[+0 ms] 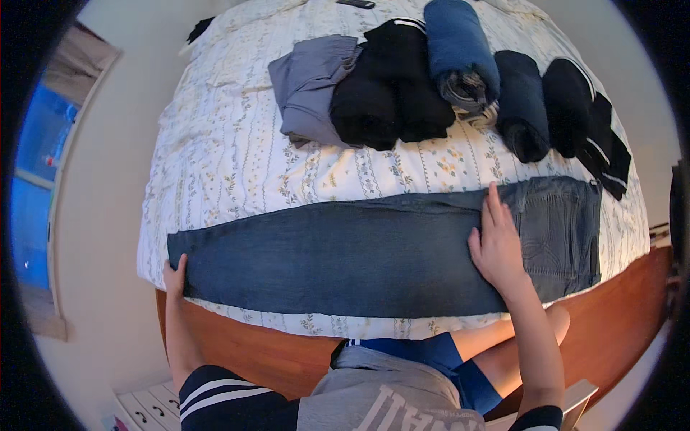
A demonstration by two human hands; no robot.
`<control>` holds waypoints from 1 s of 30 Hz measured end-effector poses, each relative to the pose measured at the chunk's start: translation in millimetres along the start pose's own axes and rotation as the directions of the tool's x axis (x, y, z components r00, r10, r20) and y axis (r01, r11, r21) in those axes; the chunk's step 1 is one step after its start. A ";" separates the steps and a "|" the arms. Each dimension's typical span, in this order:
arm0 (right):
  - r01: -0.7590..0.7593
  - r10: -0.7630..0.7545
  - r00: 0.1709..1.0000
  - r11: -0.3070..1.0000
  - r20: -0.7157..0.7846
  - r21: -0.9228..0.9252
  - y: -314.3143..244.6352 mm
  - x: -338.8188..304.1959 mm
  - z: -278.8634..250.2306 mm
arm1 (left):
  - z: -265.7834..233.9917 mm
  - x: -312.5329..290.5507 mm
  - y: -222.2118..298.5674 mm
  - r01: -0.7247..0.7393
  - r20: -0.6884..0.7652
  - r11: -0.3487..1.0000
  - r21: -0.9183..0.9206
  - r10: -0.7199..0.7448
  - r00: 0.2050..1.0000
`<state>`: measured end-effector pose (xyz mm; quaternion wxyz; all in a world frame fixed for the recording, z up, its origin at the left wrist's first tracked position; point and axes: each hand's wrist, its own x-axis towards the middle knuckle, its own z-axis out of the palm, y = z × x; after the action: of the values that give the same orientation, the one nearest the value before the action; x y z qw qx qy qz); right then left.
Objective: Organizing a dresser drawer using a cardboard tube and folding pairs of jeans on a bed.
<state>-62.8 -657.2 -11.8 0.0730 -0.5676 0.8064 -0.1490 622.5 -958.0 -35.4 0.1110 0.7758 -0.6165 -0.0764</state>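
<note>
A pair of dark grey-blue jeans (345,258), folded lengthwise, lies flat across the near part of the bed. Its waistband and back pocket are at the right, its leg hems at the left. At the near corner of the hems, my left hand (175,276) grips the edge, with the thumb on top and the other fingers partly hidden. My right hand (497,248) rests flat on the upper leg just left of the back pocket, its fingers outstretched and pointing away from me.
Along the far side lie a folded grey garment (309,90), black rolled clothes (392,93), a blue denim roll (462,47), a dark blue roll (522,108) and black striped clothing (575,108). A floral sheet (223,165) covers the bed. A remote (356,4) lies at the far edge.
</note>
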 end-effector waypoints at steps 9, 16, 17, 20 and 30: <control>0.088 -0.116 0.974 0.986 -0.196 -0.144 -39.0 12.0 29.7 | -65.6 22.3 -30.4 0.515 0.546 0.446 -0.732 -0.069 0.835; 0.144 -0.162 0.968 0.984 -0.190 -0.105 -40.9 4.3 37.0 | -180.0 -103.0 287.1 0.015 0.060 0.129 -0.991 0.352 0.934; 0.142 -0.159 0.967 0.985 -0.201 -0.097 -38.5 2.2 37.5 | -179.2 -120.2 334.2 0.050 0.058 0.033 -0.998 0.345 0.937; 0.102 -0.109 0.976 0.994 -0.186 -0.046 -33.3 -0.6 42.9 | -123.6 -194.1 487.0 -0.428 -0.307 -0.113 -0.897 0.856 0.416; -0.034 0.163 0.982 -0.361 0.099 0.932 -34.9 -38.6 60.1 | 126.4 -524.8 715.0 -0.294 0.063 0.052 -0.954 0.998 -0.026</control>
<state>-1.1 -641.3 -59.3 0.4880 -0.1838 0.3849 -0.7615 -201.3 -610.9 23.7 0.1411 0.0207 -0.8092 -0.5700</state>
